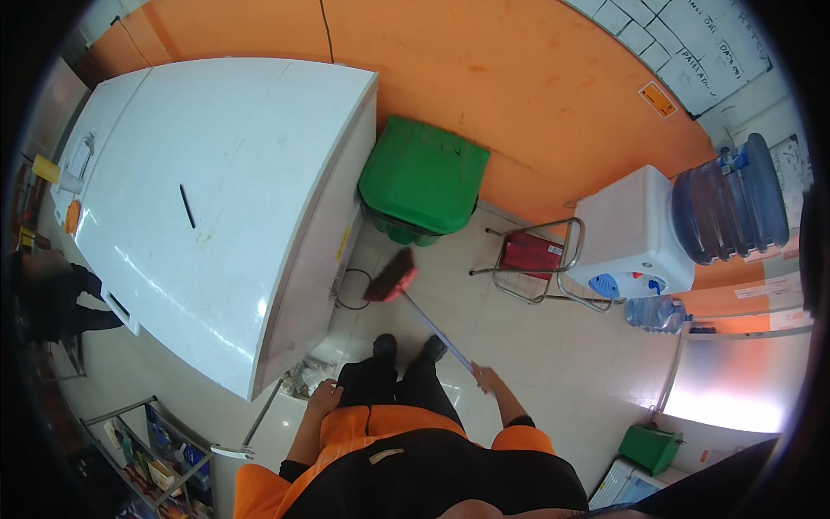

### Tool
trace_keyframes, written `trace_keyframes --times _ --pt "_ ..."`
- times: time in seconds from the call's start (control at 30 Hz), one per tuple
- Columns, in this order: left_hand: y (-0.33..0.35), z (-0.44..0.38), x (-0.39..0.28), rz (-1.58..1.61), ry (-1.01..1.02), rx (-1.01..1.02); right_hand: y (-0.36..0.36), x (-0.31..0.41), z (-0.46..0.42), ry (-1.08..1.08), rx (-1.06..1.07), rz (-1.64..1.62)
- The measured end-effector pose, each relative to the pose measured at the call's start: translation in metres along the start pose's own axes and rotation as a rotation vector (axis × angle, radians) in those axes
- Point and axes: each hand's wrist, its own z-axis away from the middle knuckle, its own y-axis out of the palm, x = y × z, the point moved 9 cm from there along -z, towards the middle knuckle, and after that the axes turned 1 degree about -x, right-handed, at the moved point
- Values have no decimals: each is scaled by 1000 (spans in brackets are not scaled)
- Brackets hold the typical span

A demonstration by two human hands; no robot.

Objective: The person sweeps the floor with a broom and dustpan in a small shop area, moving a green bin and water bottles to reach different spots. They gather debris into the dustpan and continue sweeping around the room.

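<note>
My right hand (486, 377) is closed around the upper part of the pale blue-grey handle of a broom (438, 332). Its red head with dark bristles (392, 277) rests on the tiled floor, between the white chest freezer and the green bin. My left hand (326, 394) hangs at my left side with the fingers curled; whether anything is in them is unclear. Just beyond that hand sits a dustpan-like tray of litter (308, 376), partly hidden. A thin metal pole (264, 414) slants beside it, apart from my hand.
A large white chest freezer (214, 162) fills the left, a pen (187, 205) on its lid. Ahead stands a green lidded bin (425, 175). A metal-framed chair (535, 253) and a water dispenser (629, 227) are at right. Behind the freezer is another person (55, 292). A rack (155, 454) stands lower left.
</note>
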Motion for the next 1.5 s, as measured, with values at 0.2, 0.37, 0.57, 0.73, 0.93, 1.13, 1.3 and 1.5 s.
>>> trace_keyframes --times 0.2,0.37,0.57,0.73,0.93,1.13,1.3,1.5 --pt "23 -20 -11 -16 54 75 51 -55 103 200 -75 -432" --pt "38 -41 -30 -25 174 94 35 -19 171 127 -172 -666" --pt "27 -29 -51 -40 128 150 -23 31 55 -115 -527 -542" --pt "29 -16 -15 -64 163 70 -75 77 -78 -40 -499 -684" --pt "32 16 1 -50 126 84 -12 36 -141 -38 -444 -666" --pt "36 58 42 -82 196 -165 136 -15 -41 28 -310 -464" --pt "3 128 -5 -266 321 -560 239 -163 48 -23 -286 -281" --pt "-51 236 -14 -411 268 -946 302 -224 196 117 -280 -545"
